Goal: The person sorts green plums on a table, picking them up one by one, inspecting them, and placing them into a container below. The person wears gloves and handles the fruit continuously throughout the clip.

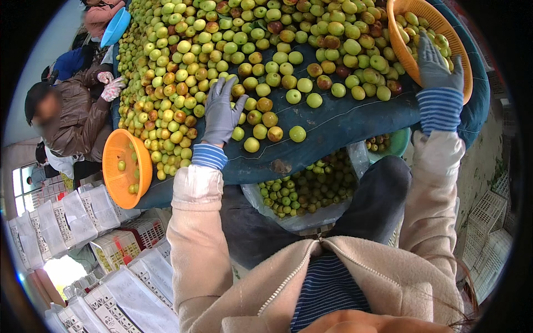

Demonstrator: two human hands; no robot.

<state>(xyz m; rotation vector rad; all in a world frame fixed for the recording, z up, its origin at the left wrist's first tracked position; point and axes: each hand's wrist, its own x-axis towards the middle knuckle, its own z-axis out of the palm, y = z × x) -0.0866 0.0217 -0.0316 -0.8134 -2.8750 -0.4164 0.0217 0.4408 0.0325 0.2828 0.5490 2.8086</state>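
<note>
Loose jujubes (212,56), green to reddish brown, are heaped over a table draped in dark blue cloth (358,118). In a grey glove, my left hand (220,110) rests at the near edge of the heap, fingers spread, fingertips touching some fruit. My right hand (439,66), gloved alike, reaches over the rim of an orange plastic basket (465,79) at the right. Its thumb stands apart from the fingers, and its palm side is hidden. More jujubes (410,18) lie inside that basket, around my right fingers.
Between my knees, a plastic-lined container (243,193) holds jujubes, beside a green basin (404,141). Another orange basket (145,166) with a few fruits tilts at the table's left edge. A co-worker (79,112) in patterned gloves sits beyond. White crates (66,220) stand left; others (485,212) right.
</note>
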